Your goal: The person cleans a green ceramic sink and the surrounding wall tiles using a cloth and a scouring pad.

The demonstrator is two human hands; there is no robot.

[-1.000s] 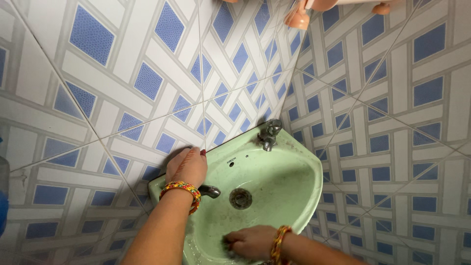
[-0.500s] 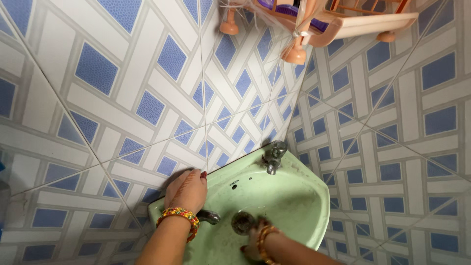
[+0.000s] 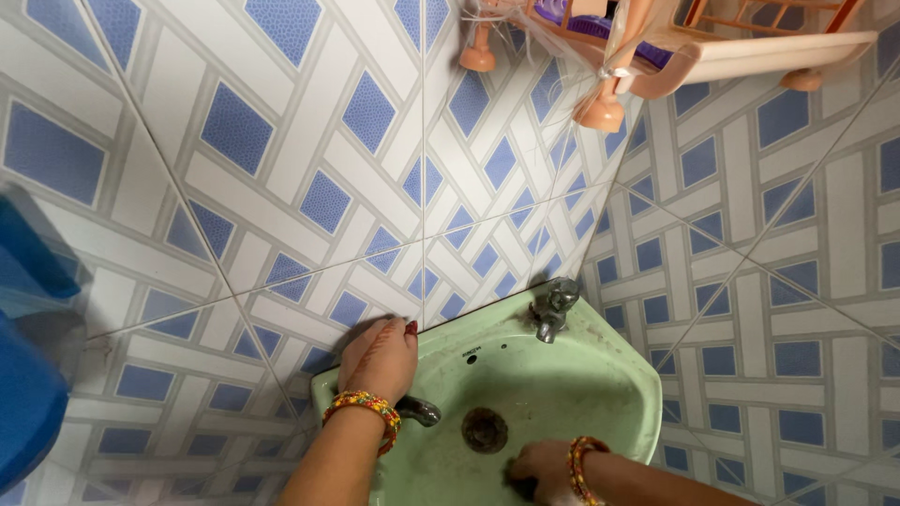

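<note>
A pale green corner sink (image 3: 600, 370) hangs where two tiled walls meet. My left hand (image 3: 380, 356) lies flat on its left rim, fingers against the wall, a beaded bangle on the wrist. My right hand (image 3: 536, 464) is down inside the basin near the front, closed on a dark scrubber that is mostly hidden under the fingers. The drain (image 3: 485, 429) sits just left of that hand. A metal tap (image 3: 553, 307) stands at the back corner of the sink, and a second metal tap (image 3: 419, 409) pokes out below my left wrist.
Blue and white patterned tiles (image 3: 281, 187) cover both walls. A peach plastic corner shelf (image 3: 712, 47) is fixed high up, holding some purple items. A blue plastic container (image 3: 28, 375) stands at the far left edge.
My right hand slid from the drain to the front right of the basin. The view shifted, so the sink sits lower and further right and the blue container has come in.
</note>
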